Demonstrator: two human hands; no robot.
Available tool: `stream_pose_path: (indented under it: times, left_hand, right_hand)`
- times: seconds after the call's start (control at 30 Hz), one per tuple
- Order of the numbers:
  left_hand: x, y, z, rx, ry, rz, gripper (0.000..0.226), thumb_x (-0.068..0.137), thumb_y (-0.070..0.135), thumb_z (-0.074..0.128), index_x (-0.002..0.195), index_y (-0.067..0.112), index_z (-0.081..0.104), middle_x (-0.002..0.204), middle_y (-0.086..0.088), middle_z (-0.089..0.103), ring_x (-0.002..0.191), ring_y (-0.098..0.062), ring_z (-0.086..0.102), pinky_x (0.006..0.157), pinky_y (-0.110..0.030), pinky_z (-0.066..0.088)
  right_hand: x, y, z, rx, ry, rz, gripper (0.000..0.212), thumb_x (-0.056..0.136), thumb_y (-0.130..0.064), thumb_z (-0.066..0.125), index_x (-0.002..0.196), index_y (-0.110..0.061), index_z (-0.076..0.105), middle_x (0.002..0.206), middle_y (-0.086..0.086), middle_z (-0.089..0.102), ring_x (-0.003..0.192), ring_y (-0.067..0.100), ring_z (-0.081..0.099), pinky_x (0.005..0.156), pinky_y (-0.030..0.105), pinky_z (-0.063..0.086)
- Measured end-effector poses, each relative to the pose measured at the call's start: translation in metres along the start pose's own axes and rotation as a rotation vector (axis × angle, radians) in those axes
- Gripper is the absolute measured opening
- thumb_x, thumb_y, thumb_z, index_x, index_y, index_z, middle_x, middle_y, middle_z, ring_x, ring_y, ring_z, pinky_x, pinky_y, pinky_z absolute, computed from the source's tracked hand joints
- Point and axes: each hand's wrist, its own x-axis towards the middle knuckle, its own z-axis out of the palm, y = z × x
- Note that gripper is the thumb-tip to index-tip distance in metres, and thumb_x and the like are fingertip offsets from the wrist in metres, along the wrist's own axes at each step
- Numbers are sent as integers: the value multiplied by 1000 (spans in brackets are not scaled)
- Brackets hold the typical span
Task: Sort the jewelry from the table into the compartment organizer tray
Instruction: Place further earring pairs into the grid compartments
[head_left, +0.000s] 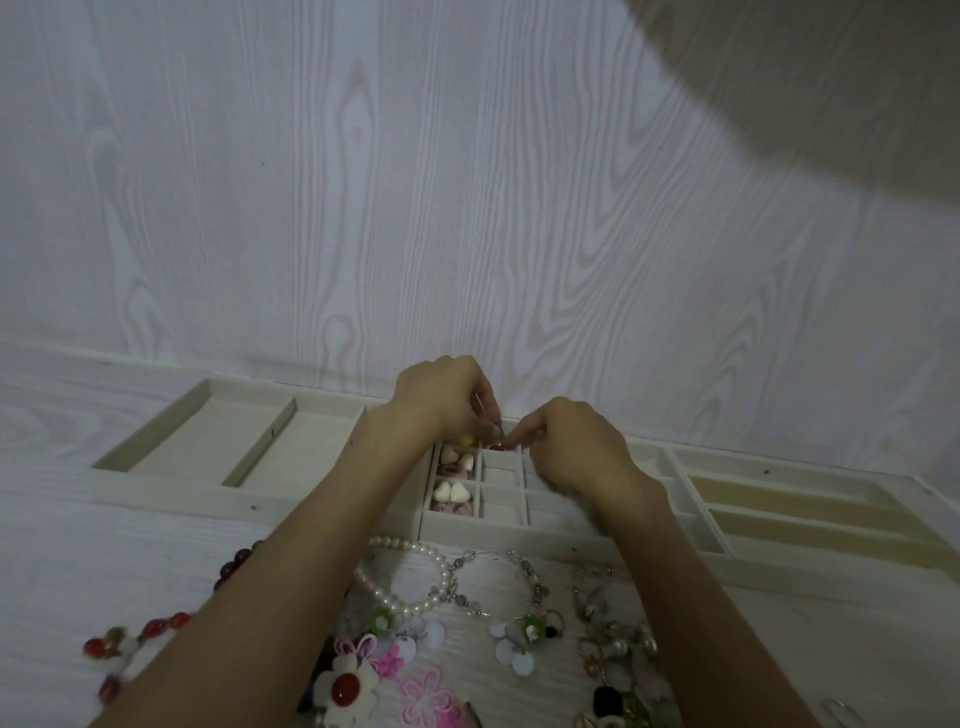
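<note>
Pale wood-grain wall behind white table (104, 545). Cream compartment organizer tray (498, 527) across frame centre. Left hand (441, 400) and right hand (576, 447) meet above upper small compartments, both pinching small red-and-blue earring (498, 439). White heart earrings (451, 491) in left small cells. Pearl bracelet (410, 577), flower pieces (345, 686), red bead string (156, 629) at frame bottom, unsorted

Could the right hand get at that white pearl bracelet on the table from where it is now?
Probably yes. The right hand is busy over the tray pinching a small piece, but the pearl bracelet lies uncovered between the forearms, so it need only pull back.
</note>
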Motion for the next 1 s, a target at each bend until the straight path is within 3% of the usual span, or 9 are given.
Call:
stream_pose_path:
  times: [0.27,0.57,0.7,0.83,1.0]
  left_hand:
    - [1,0,5,101,93,15,17,79,39,73,94,30,74,104,9,67,98,-12,59,69,-25,38]
    - [5,-1,6,127,104,-4,17,78,40,74,92,30,75,101,8,69,95,-13,60,68,-25,38]
    - [5,-2,6,132,108,-11,19,76,42,74,91,29,75,98,9,70,91,-12,61,66,-25,39]
    - [0,0,-3,44,103,-25,18,78,40,73,91,27,74,96,9,70,85,-10,61,66,-25,42]
    - [-31,3,-35,-82,57,2,21,87,41,63,99,27,73,102,10,71,93,-10,64,76,-27,47]
  right_hand:
    - [-3,-3,-2,-77,87,-76,38,91,-5,47,95,-31,75,110,0,69,97,20,61,81,30,46]
    - [-3,-4,-5,-123,-38,-77,44,89,-2,42,106,-31,71,118,0,65,107,22,55,94,35,44]
    - [-3,-4,-7,-194,-88,-103,45,91,-4,41,110,-34,68,121,2,58,114,24,46,91,33,36]
    - [-5,-5,-25,-50,27,-88,40,90,-3,45,107,-30,69,124,5,58,115,21,50,96,36,43]
    - [-25,-9,-60,79,89,-177,34,96,-13,43,103,-34,68,131,-3,57,91,17,63,78,28,48]
